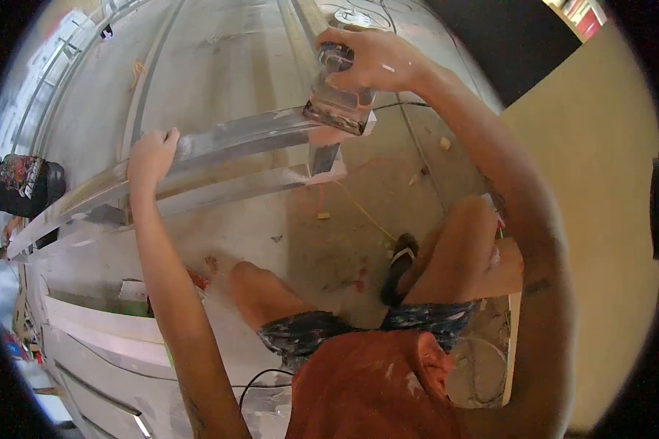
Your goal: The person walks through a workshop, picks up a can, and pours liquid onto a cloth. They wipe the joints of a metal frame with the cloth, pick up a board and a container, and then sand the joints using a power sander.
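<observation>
With its fingers wrapped round the top, my right hand [379,62] holds a power sander [338,108]. The sander's flat base rests on the near end of a long whitish-grey beam [234,135], part of a frame with a parallel lower rail [227,181] and a short end piece [324,157]. Farther along the same beam, to the left, my left hand [152,157] is closed over its top edge; its fingertips are partly hidden. Pale dust or filler marks the beam's surface.
At the frame's far left end another person [29,186] bends over. A dark cord [414,139] runs across the dusty floor, with small scraps [444,144] near it. A black panel [509,47] and tan surface [586,183] stand right. White boards [102,329] lie lower left.
</observation>
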Demonstrator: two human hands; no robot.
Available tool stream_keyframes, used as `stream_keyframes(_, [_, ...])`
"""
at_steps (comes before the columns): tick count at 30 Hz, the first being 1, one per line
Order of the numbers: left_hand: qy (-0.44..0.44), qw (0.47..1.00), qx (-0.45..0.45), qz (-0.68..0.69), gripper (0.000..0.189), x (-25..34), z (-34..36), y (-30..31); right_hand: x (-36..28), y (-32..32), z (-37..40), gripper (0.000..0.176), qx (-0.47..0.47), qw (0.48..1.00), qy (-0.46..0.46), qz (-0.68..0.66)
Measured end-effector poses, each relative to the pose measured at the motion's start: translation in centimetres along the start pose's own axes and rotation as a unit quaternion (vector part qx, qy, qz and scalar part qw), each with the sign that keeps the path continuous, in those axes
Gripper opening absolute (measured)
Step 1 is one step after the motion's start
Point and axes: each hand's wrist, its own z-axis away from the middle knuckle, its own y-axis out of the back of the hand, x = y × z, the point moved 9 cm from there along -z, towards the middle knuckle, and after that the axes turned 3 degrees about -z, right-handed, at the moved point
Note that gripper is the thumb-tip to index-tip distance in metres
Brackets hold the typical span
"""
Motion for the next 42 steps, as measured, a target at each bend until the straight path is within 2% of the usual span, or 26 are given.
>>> stream_keyframes(5, [-0.033,0.999,0.002,-0.001,0.054,-0.3,-0.5,-0.5,0.1,0.2,1.0,0.060,-0.017,0.999,0.028,-0.016])
stream_keyframes(8, [-0.033,0.999,0.001,-0.006,0.054,-0.1,-0.4,-0.3,1.5,0.2,0.1,0.059,0.010,0.999,0.049,-0.014])
stream_keyframes(11, [-0.026,1.000,0.011,-0.003,0.053,0.2,-0.3,0.0,1.3,0.1,-0.2,0.059,-0.029,0.999,0.029,-0.022])
stream_keyframes(13, [-0.018,1.000,0.017,-0.001,0.053,0.1,-0.4,0.1,-0.9,0.3,0.5,0.060,-0.055,0.993,0.096,-0.046])
stream_keyframes(16, [-0.030,0.999,0.020,0.013,0.053,0.0,-0.2,0.2,-0.5,0.4,1.4,0.060,-0.046,0.988,0.133,-0.060])
stream_keyframes(17, [-0.036,0.999,0.022,0.016,0.053,0.1,0.0,0.2,0.0,0.1,1.4,0.060,-0.047,0.988,0.133,-0.060])
stream_keyframes(19, [-0.041,0.999,0.026,0.020,0.053,0.3,0.1,0.3,2.0,0.5,0.6,0.061,-0.023,0.997,0.066,-0.025])
stream_keyframes(21, [-0.020,1.000,0.011,0.019,0.052,0.0,0.0,0.0,2.0,0.1,-0.2,0.062,-0.021,0.998,0.059,-0.016])
stream_keyframes(26, [-0.034,0.999,0.038,0.014,0.052,-0.1,0.1,0.1,-0.7,-1.0,-2.3,0.064,-0.039,0.997,0.070,-0.014])
stream_keyframes(31, [-0.039,0.999,0.033,0.005,0.052,-0.9,-0.5,-0.7,-4.3,-2.0,-3.8,0.056,-0.049,0.975,0.202,-0.080])
stream_keyframes(34, [-0.053,0.998,0.024,0.001,0.053,-1.5,-1.0,-1.4,-4.7,-2.3,-4.1,0.054,-0.082,0.966,0.229,-0.092])
stream_keyframes(37, [-0.077,0.996,0.051,0.019,0.054,-1.6,-0.9,-1.6,-4.7,-2.5,-4.4,0.055,-0.074,0.961,0.251,-0.089])
stream_keyframes(39, [-0.075,0.996,0.034,-0.021,0.054,-1.3,-0.9,-1.8,-4.5,-2.7,-4.6,0.055,-0.080,0.960,0.251,-0.093])
stream_keyframes(42, [-0.038,0.999,0.000,0.002,0.055,-0.1,0.1,-0.1,-4.7,-3.0,-5.1,0.056,-0.069,0.961,0.254,-0.090])
